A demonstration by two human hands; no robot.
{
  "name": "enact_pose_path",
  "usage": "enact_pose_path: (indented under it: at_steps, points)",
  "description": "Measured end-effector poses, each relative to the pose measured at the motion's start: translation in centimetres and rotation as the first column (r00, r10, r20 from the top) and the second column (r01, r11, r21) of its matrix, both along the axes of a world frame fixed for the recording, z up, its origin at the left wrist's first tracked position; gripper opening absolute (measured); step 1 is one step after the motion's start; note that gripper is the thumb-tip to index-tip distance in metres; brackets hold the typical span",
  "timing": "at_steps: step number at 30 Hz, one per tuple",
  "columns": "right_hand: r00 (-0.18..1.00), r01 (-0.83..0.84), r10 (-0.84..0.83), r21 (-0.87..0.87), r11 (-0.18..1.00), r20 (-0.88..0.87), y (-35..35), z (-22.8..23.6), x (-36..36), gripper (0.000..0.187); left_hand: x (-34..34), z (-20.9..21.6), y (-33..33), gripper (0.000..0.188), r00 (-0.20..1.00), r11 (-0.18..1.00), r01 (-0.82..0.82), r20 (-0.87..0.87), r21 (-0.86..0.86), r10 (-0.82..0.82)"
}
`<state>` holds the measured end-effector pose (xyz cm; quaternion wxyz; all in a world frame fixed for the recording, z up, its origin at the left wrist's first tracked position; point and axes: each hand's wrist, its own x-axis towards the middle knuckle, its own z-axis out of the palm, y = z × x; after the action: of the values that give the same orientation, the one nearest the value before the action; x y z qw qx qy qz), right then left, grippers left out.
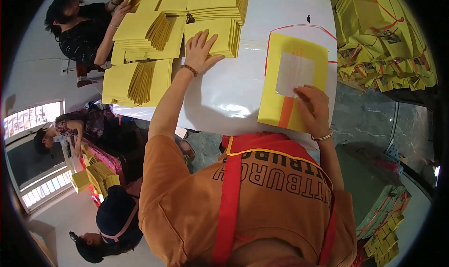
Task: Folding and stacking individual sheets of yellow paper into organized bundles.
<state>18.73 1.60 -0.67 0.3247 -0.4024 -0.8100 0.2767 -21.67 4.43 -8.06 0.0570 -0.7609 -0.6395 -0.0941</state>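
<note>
My left hand (200,52) lies with fingers spread on a stack of yellow paper sheets (225,31) at the table's far middle. To the right, a single yellow sheet (270,107) with an orange strip (286,111) down its lower part lies on the table. A thin whitish translucent sheet (291,73) rests on its middle. My right hand (316,106) is over the yellow sheet's right side, fingertips pinched together at the translucent sheet's lower edge. The thumb is partly bent under the hand. A red cord (299,25) loops around behind the yellow sheet.
More yellow stacks (140,33) cover the left of the white table (220,94), some with fanned folded bundles on top. Bundled yellow paper (383,37) is heaped at the right. A co-worker (79,30) handles yellow paper at far left; two other people are lower left. A green-wrapped bale (369,187) stands lower right.
</note>
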Motion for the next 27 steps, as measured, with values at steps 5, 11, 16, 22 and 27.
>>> enact_pose_path:
  at_steps: [5, 11, 16, 22, 27]
  points:
    - [0.999, -0.034, 0.034, 0.017, 0.999, 0.012, 0.5, -0.1, 0.1, 0.029, -0.3, 0.3, 0.3, 0.079, 0.999, 0.999, 0.022, -0.039, -0.041, -0.024]
    - [0.996, -0.02, 0.004, 0.171, 0.985, 0.091, -0.4, 0.2, 1.0, 0.03, -1.4, 3.2, 1.5, 0.089, 0.996, 0.968, 0.056, -0.058, -0.244, -0.072]
    - [0.986, -0.014, -0.019, 0.198, 0.98, 0.166, -0.9, -0.8, 1.1, 0.03, 0.0, 4.9, 0.9, 0.092, 0.988, 0.977, -0.059, -0.149, -0.203, 0.029]
    - [0.998, -0.02, 0.011, 0.149, 0.989, 0.066, -0.7, -1.7, 1.2, 0.031, 5.6, 6.9, -1.8, 0.065, 0.954, 0.992, 0.087, 0.279, 0.096, -0.111]
    - [0.998, -0.002, -0.006, 0.134, 0.991, 0.059, -0.8, -1.7, 1.4, 0.03, 17.4, 9.1, -7.7, 0.045, 0.728, 0.86, 0.479, 0.468, 0.177, -0.502]
